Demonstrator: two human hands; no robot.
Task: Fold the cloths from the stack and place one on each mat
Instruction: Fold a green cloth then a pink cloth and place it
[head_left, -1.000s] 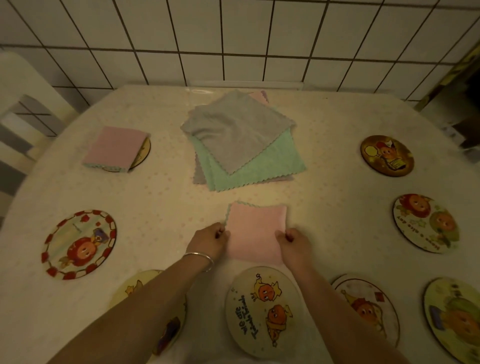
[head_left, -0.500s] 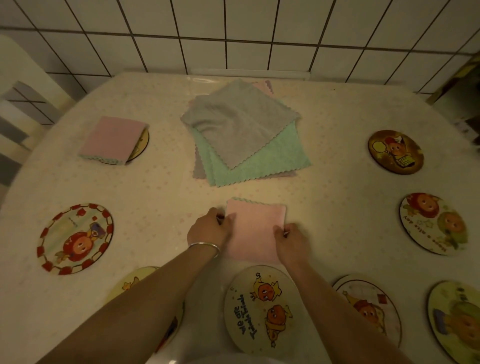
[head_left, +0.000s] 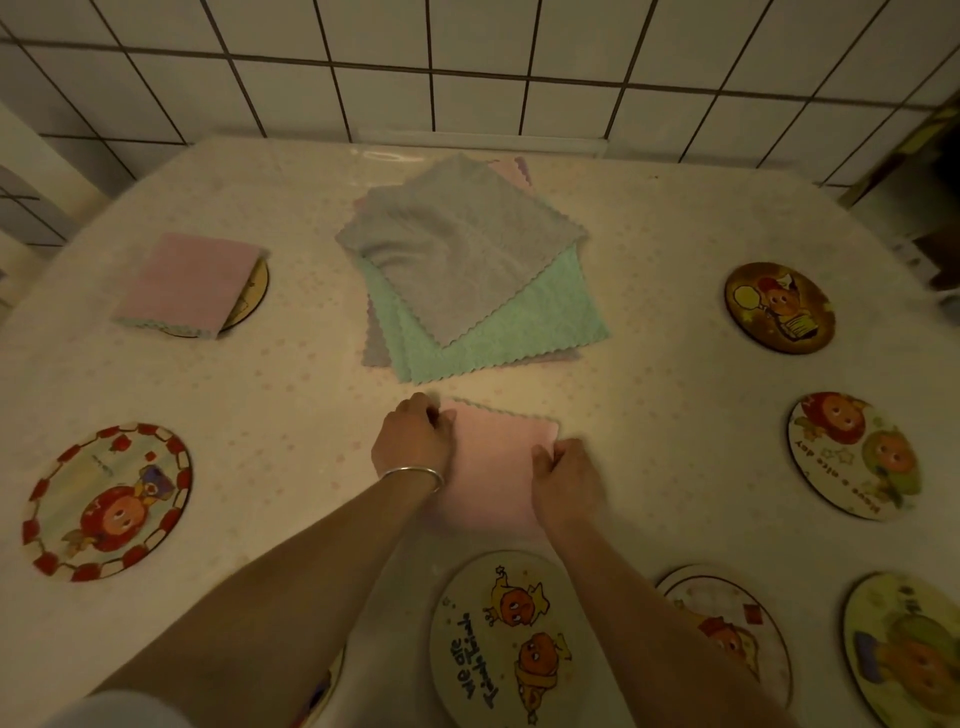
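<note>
A folded pink cloth (head_left: 493, 467) lies on the table in front of me. My left hand (head_left: 413, 447) grips its left edge and my right hand (head_left: 566, 480) grips its right edge. Beyond it sits the stack of cloths (head_left: 467, 270), grey on top, green below, pink and grey edges underneath. Another folded pink cloth (head_left: 187, 283) rests on a round mat (head_left: 252, 299) at the far left. Bare round mats with cartoon pictures lie around: one at the left (head_left: 106, 501), one just below my hands (head_left: 506, 644), and several on the right (head_left: 779, 306).
The table (head_left: 665, 415) has a pale dotted cover and ends at a white tiled wall (head_left: 467, 62). A chair back (head_left: 21, 171) stands at the far left. Dark objects sit off the right corner.
Both hands have slid up along the pink cloth's side edges toward its far corners. The cloth stays folded on the table.
</note>
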